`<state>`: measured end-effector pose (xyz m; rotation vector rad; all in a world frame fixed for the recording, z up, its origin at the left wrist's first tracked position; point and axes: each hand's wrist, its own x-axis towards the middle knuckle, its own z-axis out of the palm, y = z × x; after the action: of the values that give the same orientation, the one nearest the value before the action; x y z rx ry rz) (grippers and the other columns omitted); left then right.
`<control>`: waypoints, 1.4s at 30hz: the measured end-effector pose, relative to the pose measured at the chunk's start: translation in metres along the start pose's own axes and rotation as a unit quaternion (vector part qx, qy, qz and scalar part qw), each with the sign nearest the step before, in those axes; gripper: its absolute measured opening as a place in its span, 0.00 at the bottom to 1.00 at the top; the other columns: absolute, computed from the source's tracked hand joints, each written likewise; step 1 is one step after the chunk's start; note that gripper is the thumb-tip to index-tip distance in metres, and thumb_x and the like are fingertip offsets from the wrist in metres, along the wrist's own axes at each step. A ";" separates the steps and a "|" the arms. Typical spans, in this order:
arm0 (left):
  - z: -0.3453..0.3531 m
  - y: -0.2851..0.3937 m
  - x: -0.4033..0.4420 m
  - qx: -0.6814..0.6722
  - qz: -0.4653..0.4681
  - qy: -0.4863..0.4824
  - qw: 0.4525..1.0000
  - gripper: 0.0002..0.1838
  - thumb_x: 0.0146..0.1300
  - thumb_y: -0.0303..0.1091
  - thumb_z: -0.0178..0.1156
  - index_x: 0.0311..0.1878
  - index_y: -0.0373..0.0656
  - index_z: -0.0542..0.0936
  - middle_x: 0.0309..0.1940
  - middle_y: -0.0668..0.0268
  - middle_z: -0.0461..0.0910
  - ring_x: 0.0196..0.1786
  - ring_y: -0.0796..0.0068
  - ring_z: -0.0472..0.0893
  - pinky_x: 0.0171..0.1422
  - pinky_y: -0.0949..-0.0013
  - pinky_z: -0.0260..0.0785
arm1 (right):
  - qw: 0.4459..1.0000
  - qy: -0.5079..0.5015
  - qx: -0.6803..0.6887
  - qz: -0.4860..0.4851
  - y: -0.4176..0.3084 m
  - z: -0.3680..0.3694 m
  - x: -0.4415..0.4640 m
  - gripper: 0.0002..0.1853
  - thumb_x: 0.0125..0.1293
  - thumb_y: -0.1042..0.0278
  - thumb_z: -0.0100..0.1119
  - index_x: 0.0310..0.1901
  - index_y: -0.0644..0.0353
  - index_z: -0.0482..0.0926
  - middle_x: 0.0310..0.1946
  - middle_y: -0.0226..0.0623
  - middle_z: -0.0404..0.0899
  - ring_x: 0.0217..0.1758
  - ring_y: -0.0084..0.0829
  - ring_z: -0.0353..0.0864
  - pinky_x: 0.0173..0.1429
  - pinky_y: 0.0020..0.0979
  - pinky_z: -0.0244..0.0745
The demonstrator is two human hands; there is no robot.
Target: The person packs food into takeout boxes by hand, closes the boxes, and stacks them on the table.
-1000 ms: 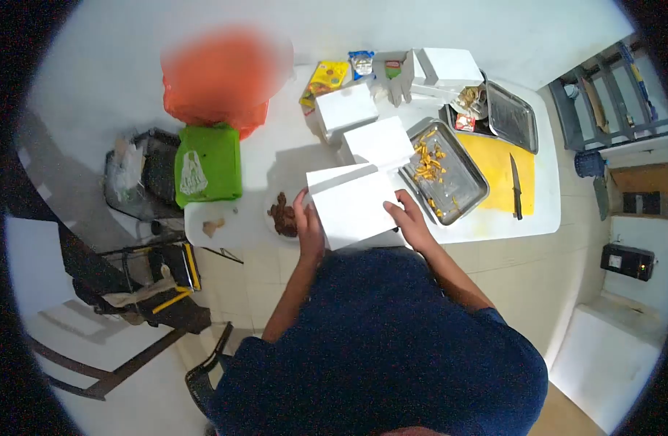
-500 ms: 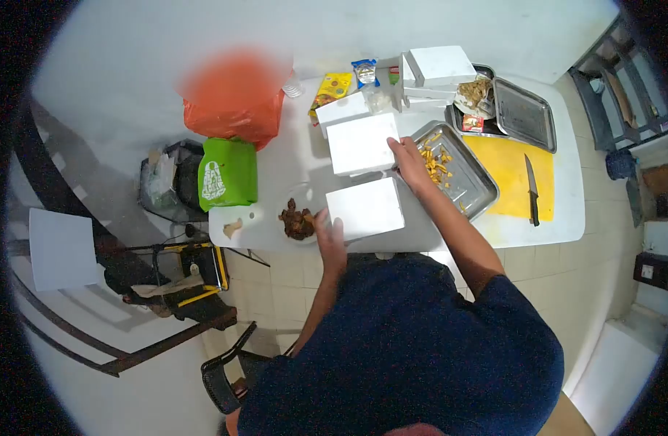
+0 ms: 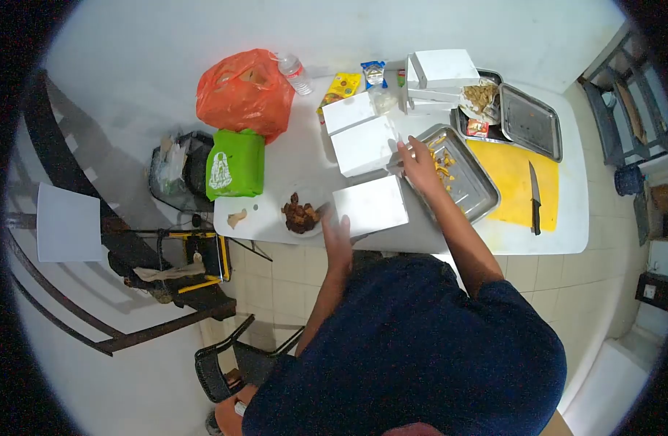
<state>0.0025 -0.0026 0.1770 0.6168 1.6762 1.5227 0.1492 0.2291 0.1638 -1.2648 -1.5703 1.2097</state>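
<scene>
Near the table's front edge lies a closed white box (image 3: 370,206). My left hand (image 3: 337,236) is at its left side, fingers apart, between the box and a plate of dark brown food (image 3: 301,215). Further back, my right hand (image 3: 420,166) is at the right side of a second white box (image 3: 364,147), fingers apart and holding nothing visible. A third white box (image 3: 349,112) adjoins this one behind. Just right of my right hand is a metal tray (image 3: 471,185) with yellow strips of food.
A yellow cutting board (image 3: 502,174) bears a knife (image 3: 534,198). More white boxes (image 3: 446,69) and a tray of food (image 3: 532,120) stand at the back right. A green bag (image 3: 235,164), an orange plastic bag (image 3: 247,94) and a bottle (image 3: 296,74) are at the left.
The held white box has parted from the middle box and now lies at the front. My right hand has let go of it and moved back beside the middle box, which has shifted back and left.
</scene>
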 end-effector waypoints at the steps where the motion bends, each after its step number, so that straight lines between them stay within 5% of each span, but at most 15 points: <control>1: -0.001 -0.004 0.001 0.006 0.009 -0.010 1.000 0.28 0.72 0.44 0.51 0.68 0.47 0.56 0.57 0.51 0.70 0.57 0.61 0.74 0.53 0.56 0.76 | 1.000 0.005 0.003 -0.018 -0.019 -0.012 -0.013 0.31 0.69 0.51 0.54 0.59 0.75 0.69 0.47 0.57 0.76 0.44 0.42 0.78 0.48 0.34 0.75; 6: 0.011 0.016 -0.011 0.017 -0.014 -0.020 1.000 0.28 0.68 0.33 0.55 0.68 0.41 0.58 0.59 0.53 0.69 0.59 0.65 0.72 0.64 0.62 0.65 | 0.992 -0.096 0.063 0.041 -0.019 -0.048 -0.066 0.28 0.68 0.54 0.58 0.61 0.68 0.68 0.44 0.47 0.77 0.44 0.33 0.77 0.47 0.30 0.74; 12: 0.026 0.008 -0.019 -0.079 -0.102 -0.058 0.990 0.36 0.66 0.28 0.58 0.72 0.45 0.50 0.60 0.52 0.69 0.58 0.65 0.74 0.61 0.62 0.69 | 0.963 -0.156 0.140 0.168 0.008 -0.051 -0.127 0.29 0.67 0.56 0.61 0.63 0.63 0.67 0.43 0.40 0.78 0.42 0.27 0.77 0.44 0.28 0.74; 17: 0.025 0.003 -0.017 0.054 -0.053 -0.134 0.988 0.46 0.57 0.31 0.68 0.72 0.44 0.49 0.63 0.49 0.65 0.62 0.60 0.71 0.66 0.59 0.66 | 0.918 -0.169 0.230 0.276 0.025 -0.046 -0.140 0.27 0.70 0.57 0.56 0.66 0.57 0.65 0.41 0.32 0.76 0.40 0.24 0.77 0.36 0.28 0.78; 19: 0.012 -0.008 -0.010 0.137 -0.001 -0.161 0.977 0.53 0.49 0.37 0.74 0.72 0.42 0.49 0.64 0.48 0.63 0.66 0.56 0.67 0.69 0.56 0.63 | 0.937 -0.178 0.184 0.239 0.046 -0.044 -0.141 0.27 0.70 0.56 0.56 0.66 0.57 0.65 0.42 0.33 0.76 0.41 0.25 0.77 0.36 0.30 0.81; 24: 0.005 0.022 -0.003 0.408 0.239 -0.186 0.861 0.67 0.29 0.49 0.82 0.72 0.36 0.53 0.67 0.46 0.59 0.73 0.46 0.55 0.74 0.50 0.55 | 0.928 -0.214 0.164 0.259 0.036 -0.049 -0.136 0.29 0.69 0.53 0.57 0.67 0.58 0.65 0.47 0.37 0.74 0.47 0.29 0.77 0.40 0.33 0.83; 26: 0.001 0.026 0.001 0.448 0.240 -0.220 0.833 0.67 0.28 0.49 0.82 0.71 0.36 0.55 0.66 0.45 0.59 0.71 0.43 0.58 0.73 0.49 0.55 | 0.918 -0.226 0.164 0.280 0.026 -0.049 -0.136 0.31 0.68 0.52 0.58 0.67 0.58 0.64 0.48 0.38 0.73 0.49 0.31 0.77 0.42 0.34 0.84; 30: -0.012 0.011 0.012 0.453 0.235 -0.279 0.814 0.65 0.27 0.47 0.82 0.70 0.34 0.57 0.64 0.42 0.60 0.67 0.38 0.61 0.72 0.48 0.56 | 0.928 -0.186 0.152 0.284 0.034 -0.031 -0.150 0.33 0.68 0.50 0.57 0.70 0.54 0.62 0.47 0.36 0.78 0.44 0.27 0.79 0.36 0.30 0.82; 34: -0.021 -0.010 0.016 0.427 0.206 -0.268 0.839 0.63 0.27 0.43 0.81 0.69 0.33 0.57 0.64 0.40 0.59 0.66 0.37 0.62 0.70 0.48 0.58 | 0.903 -0.120 0.189 0.367 0.040 -0.018 -0.161 0.30 0.67 0.50 0.59 0.67 0.53 0.65 0.49 0.36 0.78 0.47 0.28 0.78 0.42 0.35 0.80; 39: -0.026 -0.029 0.015 0.409 0.186 -0.242 0.860 0.62 0.28 0.43 0.80 0.69 0.34 0.57 0.65 0.38 0.56 0.67 0.36 0.60 0.70 0.47 0.59 | 0.849 -0.041 0.321 0.418 0.069 -0.001 -0.174 0.15 0.65 0.61 0.63 0.48 0.56 0.71 0.44 0.33 0.72 0.48 0.33 0.73 0.53 0.39 0.75; 42: -0.031 -0.050 0.018 0.410 0.190 -0.245 0.858 0.66 0.30 0.46 0.81 0.71 0.32 0.52 0.65 0.38 0.56 0.69 0.38 0.58 0.72 0.49 0.56 | 0.831 -0.006 0.357 0.427 0.076 0.005 -0.182 0.21 0.65 0.62 0.63 0.54 0.62 0.70 0.50 0.44 0.71 0.55 0.40 0.72 0.57 0.40 0.76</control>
<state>-0.0255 -0.0149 0.1234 1.7104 1.7951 0.6912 0.2013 0.0542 0.0887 -1.4280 -0.3548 2.0848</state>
